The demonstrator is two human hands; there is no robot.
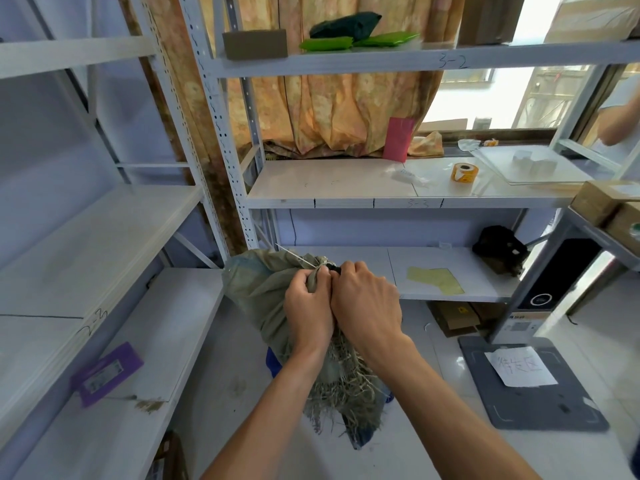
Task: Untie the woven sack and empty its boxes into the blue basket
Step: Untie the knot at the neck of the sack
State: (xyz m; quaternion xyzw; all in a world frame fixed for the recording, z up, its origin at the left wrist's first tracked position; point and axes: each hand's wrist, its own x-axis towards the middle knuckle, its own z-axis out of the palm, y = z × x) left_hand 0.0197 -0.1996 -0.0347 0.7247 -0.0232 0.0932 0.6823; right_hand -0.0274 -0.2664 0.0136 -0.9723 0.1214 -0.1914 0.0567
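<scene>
Between shelf units, low over floor: woven sack (263, 289) held up, bulk slumped far-left, frayed mouth (346, 386) hanging near, long axis running far to near. Blue basket (273, 363) mostly hidden under sack, only slivers showing. Left hand (308, 310) and right hand (367, 306) touching, both curled tight round gathered neck. Tie (323, 265) just beyond knuckles, right fingers nearest; string tail (294, 256) pointing far-left.

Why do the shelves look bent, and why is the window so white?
Head view: the wide-angle lens bows the shelf uprights outward toward the edges; daylight blows the window out to white, losing detail there; the hands gripping the woven sack at centre are evenly lit and sharp.
</scene>
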